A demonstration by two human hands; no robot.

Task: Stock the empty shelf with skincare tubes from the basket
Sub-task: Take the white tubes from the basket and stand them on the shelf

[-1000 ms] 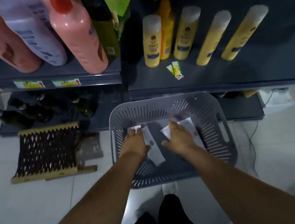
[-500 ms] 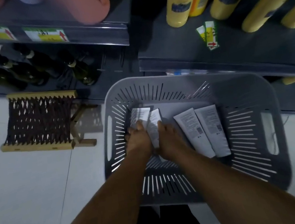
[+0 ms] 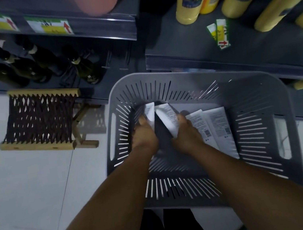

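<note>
We see both hands reaching down into the grey slotted basket [image 3: 190,83], which sits on the white tiled floor [image 3: 31,187] directly below the dark shelf [image 3: 187,53].

Left hand [image 3: 144,135]: closed around a white tube [image 3: 150,111]. The tube's upper end protrudes past the fingers, near the far-left corner of the basket.

Right hand [image 3: 186,131]: closed around a second white tube [image 3: 167,118], which slants up and to the left from the grip. The two held tubes stand apart, with the dark basket floor visible between them. The picture is blurred here, so we cannot tell whether either tube is clear of the basket floor.

Two further tubes [image 3: 215,126] lie flat side by side, touching, on the basket floor just right of the right hand, printed labels facing up.

On the shelf above, yellow bottles [image 3: 188,1] stand in a row, and two small price tags [image 3: 219,32] lie loose on the shelf surface in front of them. To the left, dark glass bottles [image 3: 83,67] occupy a lower shelf, and a wooden-framed woven stool [image 3: 38,121] stands on the floor beside the basket.
</note>
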